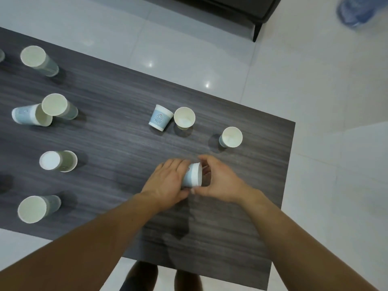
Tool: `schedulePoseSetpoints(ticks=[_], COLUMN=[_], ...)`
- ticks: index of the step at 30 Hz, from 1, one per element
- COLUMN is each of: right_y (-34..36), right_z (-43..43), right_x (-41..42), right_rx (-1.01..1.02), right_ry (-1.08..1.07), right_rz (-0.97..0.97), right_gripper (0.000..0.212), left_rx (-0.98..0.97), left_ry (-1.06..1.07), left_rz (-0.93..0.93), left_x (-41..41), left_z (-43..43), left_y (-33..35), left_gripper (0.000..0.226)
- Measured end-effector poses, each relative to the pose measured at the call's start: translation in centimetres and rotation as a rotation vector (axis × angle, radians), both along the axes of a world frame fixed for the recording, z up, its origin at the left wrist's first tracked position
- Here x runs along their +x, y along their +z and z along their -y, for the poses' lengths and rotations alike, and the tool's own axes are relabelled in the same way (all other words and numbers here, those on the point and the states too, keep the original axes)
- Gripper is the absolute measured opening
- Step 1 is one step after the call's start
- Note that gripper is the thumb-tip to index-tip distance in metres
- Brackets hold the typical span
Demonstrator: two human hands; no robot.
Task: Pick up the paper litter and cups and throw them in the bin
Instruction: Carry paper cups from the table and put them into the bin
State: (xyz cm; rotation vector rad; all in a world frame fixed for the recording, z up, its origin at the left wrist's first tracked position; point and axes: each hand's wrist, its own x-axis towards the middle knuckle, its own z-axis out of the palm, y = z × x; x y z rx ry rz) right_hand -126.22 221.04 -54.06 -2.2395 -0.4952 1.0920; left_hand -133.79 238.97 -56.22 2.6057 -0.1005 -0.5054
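Both hands meet over the near right part of the dark wood-grain table [117,133]. The left hand [168,181] wraps its fingers round the body of a blue and white paper cup [193,175], which lies on its side just above the table with its rim pointing right. The right hand [218,181] curls its fingers and thumb round the rim end of the same cup, so both hands are grasping it.

Farther back stand more cups: a blue one with an octopus drawing [160,117], an upright one just beside it [184,118], and another upright one [231,137] nearer the right edge. On the left are several others: one far back [38,59], an upright cup [55,106] touching one on its side [31,115], another on its side [57,161], and one near the front edge [37,207].

On the pale tiled floor [315,91], far right, sits a blurred blue thing [354,11]; I cannot tell what it is.
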Motion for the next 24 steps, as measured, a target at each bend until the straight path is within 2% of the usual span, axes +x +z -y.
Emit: schedulePoseSetpoints(ticks=[2,3,5,7,9,12,16,20,24], right_y=[-0.4,-0.9,-2.2,-3.5,-5.0,-6.8,-6.6,-3.8,0.4], right_z=[0.7,1.2,2.1,2.5,2.5,1.9,0.4,-1.2,-2.4], right_x=[0.9,1.7,3.8,6.1,7.8,8.8,7.3,4.2,1.5], right_rx=[0.013,-0.008,-0.142,-0.327,-0.460,-0.530,-0.479,-0.372,-0.289], right_ry=[-0.014,-0.035,-0.106,-0.150,-0.100,-0.036,-0.027,-0.019,-0.035], right_rz=[0.074,0.202,0.490,0.589,0.545,0.422,0.367,0.343,0.366], right_gripper=[0.095,0.090,0.080,0.081,0.086,0.084,0.063,0.067,0.070], left_rx=[0.016,0.021,-0.009,-0.069,-0.105,-0.137,-0.132,-0.048,-0.056], left_ry=[0.073,0.113,0.184,0.232,0.266,0.285,0.344,0.365,0.382], left_rz=[-0.003,-0.012,-0.049,-0.088,-0.101,-0.111,-0.107,-0.029,-0.025], left_x=[-0.4,-0.7,-1.4,-2.1,-2.7,-3.1,-2.6,-1.6,-0.7], left_z=[-0.3,-0.5,-0.9,-1.0,-1.1,-1.1,-1.1,-1.4,-2.1], left_y=[-0.5,-0.9,-1.7,-2.3,-2.8,-3.1,-2.3,0.2,4.0], left_gripper=[0.073,0.073,0.074,0.074,0.080,0.092,0.080,0.075,0.076])
